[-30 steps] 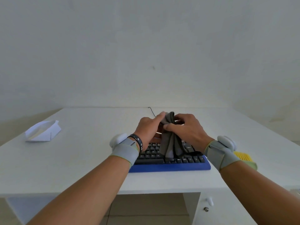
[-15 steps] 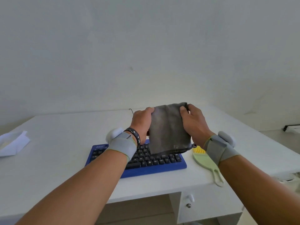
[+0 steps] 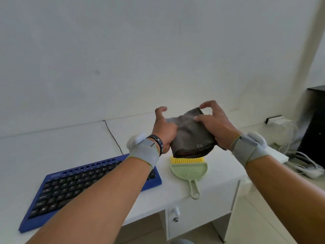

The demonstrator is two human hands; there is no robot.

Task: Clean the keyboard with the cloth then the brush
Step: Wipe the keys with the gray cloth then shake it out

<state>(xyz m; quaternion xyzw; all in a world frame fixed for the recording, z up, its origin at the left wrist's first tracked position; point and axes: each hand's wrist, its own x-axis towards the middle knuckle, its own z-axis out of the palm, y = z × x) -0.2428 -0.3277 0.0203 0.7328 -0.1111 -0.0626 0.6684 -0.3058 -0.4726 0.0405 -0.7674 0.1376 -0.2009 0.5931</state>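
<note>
A grey cloth point(image 3: 190, 136) is held in the air between both hands, above the right end of the white desk point(image 3: 52, 148). My left hand point(image 3: 164, 128) grips its left side and my right hand point(image 3: 213, 123) its right side, with the upper fingers lifted off. The blue keyboard with black keys point(image 3: 73, 184) lies on the desk at the lower left, partly under my left forearm. A pale green brush with yellow bristles point(image 3: 189, 169) lies flat just right of the keyboard, its bristle end under the hanging cloth.
The keyboard's black cable point(image 3: 112, 136) runs back to the wall. A drawer with a knob point(image 3: 175, 213) sits under the desk's right end. White cables and a power strip point(image 3: 276, 119) lie on the floor at right, beside a black cabinet point(image 3: 314, 127).
The view has swung right and both hands carried the cloth off the keyboard to above the brush. The cloth, spread flat before, is now bunched and folded between the hands.
</note>
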